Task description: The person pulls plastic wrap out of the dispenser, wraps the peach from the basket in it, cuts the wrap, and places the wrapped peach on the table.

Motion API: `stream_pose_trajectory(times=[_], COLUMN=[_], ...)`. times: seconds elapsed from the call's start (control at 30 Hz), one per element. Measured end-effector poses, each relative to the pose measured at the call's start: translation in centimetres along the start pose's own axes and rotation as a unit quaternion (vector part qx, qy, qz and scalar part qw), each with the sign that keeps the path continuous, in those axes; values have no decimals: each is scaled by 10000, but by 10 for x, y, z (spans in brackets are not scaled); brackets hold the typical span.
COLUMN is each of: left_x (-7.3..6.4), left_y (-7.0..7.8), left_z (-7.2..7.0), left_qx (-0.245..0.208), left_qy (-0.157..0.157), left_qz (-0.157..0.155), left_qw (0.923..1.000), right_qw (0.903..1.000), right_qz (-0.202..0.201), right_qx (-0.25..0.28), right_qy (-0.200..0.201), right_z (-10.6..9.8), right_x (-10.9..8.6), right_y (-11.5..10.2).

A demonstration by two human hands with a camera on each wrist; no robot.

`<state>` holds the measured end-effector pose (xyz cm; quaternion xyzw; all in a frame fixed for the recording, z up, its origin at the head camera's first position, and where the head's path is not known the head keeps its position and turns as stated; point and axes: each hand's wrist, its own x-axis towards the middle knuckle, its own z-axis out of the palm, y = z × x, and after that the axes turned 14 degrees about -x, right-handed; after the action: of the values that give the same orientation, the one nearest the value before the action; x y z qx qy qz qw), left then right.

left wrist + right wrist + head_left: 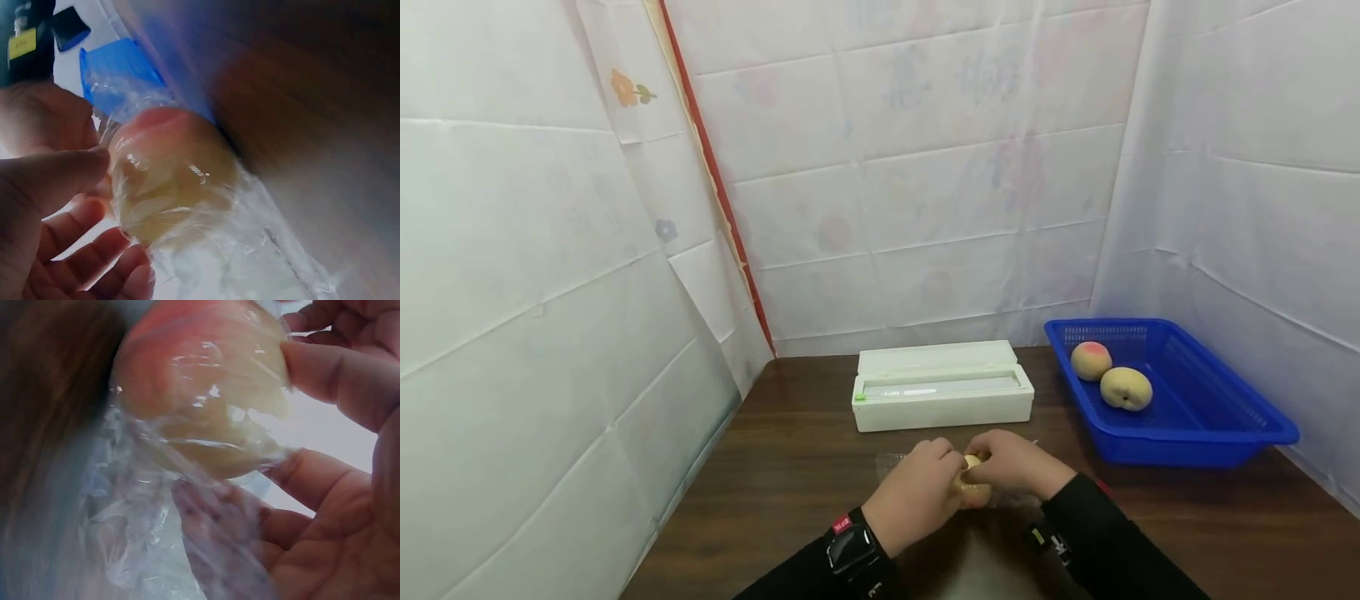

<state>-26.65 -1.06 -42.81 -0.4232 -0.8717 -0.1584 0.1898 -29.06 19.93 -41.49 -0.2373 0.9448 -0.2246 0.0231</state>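
Note:
A yellow peach with a pink blush (974,497) is held between both hands low over the brown table. Clear plastic film (250,256) covers it, creased over its skin and trailing off below. My left hand (917,493) grips its left side, thumb against the film and the other fingers curled beneath. From the opposite side my right hand (1018,464) pinches the wrapped fruit between thumb and fingers. Part of the film lies over the fingers (212,512) of that hand. In the head view the hands hide most of the peach.
Behind the hands stands a long white box (943,411), lid raised, with a pale roll-like thing inside. A blue plastic basket (1180,446) at the right holds two peaches (1126,389). White sheeting (925,167) walls the table (760,508) at the back and sides.

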Motion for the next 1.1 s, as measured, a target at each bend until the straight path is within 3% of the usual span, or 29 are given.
stream_pose_trajectory(times=[0.33,0.57,0.67,0.77,0.93,1.1], left_x=[13,18,20,23,29,32], left_y=[-1,-4,-5,-9,-20,-32], left_z=[4,0,-2,-2,-3,-7], left_qx=[-297,-476,-459,-382,-571,-1088], left_qy=[-253,-536,-573,-541,-597,-846], left_qz=[-951,-1181,-1122,-1029,-1046,-1229], left_qw=[9947,9904,9910,9925,9911,9828], right_qw=[9985,9979,9989,9955,9803,9612], right_qz=[299,478,423,351,-98,-456], right_qx=[213,117,-179,-650,-1230,-1778], right_qy=[-418,-415,-53,590,1543,2058], right_z=[-7,-8,-6,-3,6,18], right_x=[18,15,10,2,-9,-8], right_y=[9,7,5,-1,-18,-26])
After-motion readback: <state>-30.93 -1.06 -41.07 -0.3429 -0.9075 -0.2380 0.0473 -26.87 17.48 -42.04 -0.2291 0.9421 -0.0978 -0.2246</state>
